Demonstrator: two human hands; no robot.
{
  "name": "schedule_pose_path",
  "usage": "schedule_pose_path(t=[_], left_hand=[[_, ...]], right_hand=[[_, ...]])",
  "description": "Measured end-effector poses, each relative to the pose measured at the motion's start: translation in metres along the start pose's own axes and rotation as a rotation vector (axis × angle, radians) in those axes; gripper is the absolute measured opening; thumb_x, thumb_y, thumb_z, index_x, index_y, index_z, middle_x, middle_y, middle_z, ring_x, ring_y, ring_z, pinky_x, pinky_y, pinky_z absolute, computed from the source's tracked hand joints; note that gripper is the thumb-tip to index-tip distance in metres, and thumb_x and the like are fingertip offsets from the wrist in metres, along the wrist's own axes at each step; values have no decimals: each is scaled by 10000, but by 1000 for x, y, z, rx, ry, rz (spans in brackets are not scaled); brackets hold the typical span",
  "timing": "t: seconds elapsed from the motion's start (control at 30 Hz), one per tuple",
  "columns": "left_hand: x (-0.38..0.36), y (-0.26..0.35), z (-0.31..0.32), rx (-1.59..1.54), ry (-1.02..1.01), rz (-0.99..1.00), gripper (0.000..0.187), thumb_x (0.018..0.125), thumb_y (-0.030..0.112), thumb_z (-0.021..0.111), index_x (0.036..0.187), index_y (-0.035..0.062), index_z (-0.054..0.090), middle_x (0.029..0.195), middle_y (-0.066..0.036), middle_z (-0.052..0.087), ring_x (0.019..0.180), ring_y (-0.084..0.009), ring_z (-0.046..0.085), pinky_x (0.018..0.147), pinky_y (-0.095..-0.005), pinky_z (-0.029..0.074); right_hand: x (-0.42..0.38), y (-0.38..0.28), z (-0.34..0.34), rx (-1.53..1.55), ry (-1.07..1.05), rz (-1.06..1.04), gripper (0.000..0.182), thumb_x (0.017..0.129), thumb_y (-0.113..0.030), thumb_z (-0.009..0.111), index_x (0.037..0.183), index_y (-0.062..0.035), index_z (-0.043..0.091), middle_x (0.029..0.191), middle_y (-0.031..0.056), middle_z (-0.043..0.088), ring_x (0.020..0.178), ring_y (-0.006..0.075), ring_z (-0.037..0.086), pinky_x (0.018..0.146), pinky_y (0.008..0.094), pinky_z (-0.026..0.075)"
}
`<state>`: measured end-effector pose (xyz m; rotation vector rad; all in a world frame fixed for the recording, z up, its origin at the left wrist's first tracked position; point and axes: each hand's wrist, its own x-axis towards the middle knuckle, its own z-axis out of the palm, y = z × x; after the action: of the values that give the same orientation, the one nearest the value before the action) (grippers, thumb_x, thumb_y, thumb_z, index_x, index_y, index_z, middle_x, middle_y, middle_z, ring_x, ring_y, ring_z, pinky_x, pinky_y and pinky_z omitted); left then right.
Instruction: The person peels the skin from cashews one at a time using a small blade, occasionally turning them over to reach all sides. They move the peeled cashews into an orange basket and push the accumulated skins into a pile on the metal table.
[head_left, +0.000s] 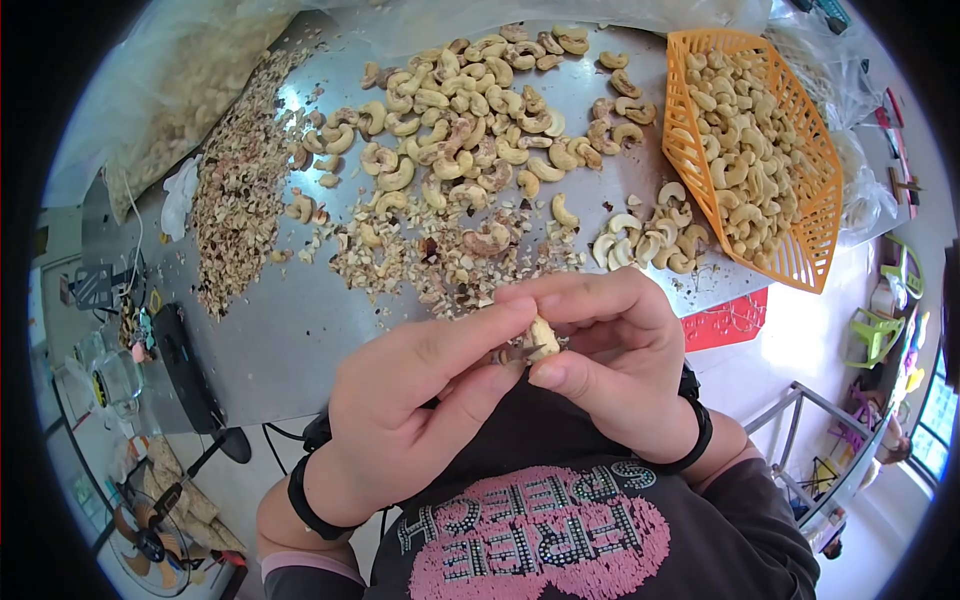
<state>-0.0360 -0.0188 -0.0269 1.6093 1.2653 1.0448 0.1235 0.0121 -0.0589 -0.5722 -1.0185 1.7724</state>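
Bag (190, 105), one, clear plastic, filled with nuts, upper left. Fragments (240, 190), one long heap, beside it. Left hand (425, 385), one, centre: fingers closed around one blade (530, 350), its point against the nut, its handle hidden. Whole cashews (455, 115), one spread heap, dozens, upper centre. Cashew (542, 338), one, pale, at the fingertips in the centre. Right hand (615, 365), one: thumb and fingers pinched shut on that cashew. Basket (815, 150), one, orange, holding many cashews, upper right. Wristbands, two, black, one per wrist.
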Motion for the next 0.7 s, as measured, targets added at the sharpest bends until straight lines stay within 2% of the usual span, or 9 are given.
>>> schedule_pose_path(t=[0.23,0.3,0.43,0.5,0.53,0.7], left_hand=[[1,1,-2,90,-27,64,330,717,-2,595,1042,54,575,837,-91,618,674,-213,589,590,-260,450],[-2,2,-1,224,3,69,328,705,-10,602,1025,56,585,829,-92,618,678,-229,588,588,-261,451],[-4,-1,-1,220,24,69,310,716,-14,596,1020,46,586,847,-95,621,684,-215,592,599,-251,451],[-6,-2,-1,1,30,-87,293,735,-20,579,1023,34,582,889,-97,620,691,-194,593,613,-241,451],[-6,-2,-1,1,30,-86,293,735,-20,579,1023,34,582,889,-97,620,691,-194,593,613,-241,451],[-3,3,-2,-87,20,-130,298,753,-23,554,1047,26,565,919,-102,612,714,-177,592,615,-237,448]], right_hand=[[0,2,0,-41,-13,-38,258,717,42,625,937,38,489,1037,213,531,980,234,534,833,320,448],[-1,2,1,-43,-3,-32,256,718,44,623,936,39,491,1034,212,533,980,235,534,833,319,447],[-2,3,0,-107,-32,-58,259,727,51,610,954,39,485,1051,204,526,980,227,534,840,320,446],[-2,0,1,-53,-22,-5,265,732,52,603,965,38,479,1064,201,519,979,221,533,844,322,444],[-2,-1,2,1,-11,47,271,736,54,597,977,37,474,1078,198,512,979,214,533,849,324,443],[-2,-1,0,22,-30,48,282,745,65,580,995,32,456,1099,195,500,981,206,532,851,320,444]])
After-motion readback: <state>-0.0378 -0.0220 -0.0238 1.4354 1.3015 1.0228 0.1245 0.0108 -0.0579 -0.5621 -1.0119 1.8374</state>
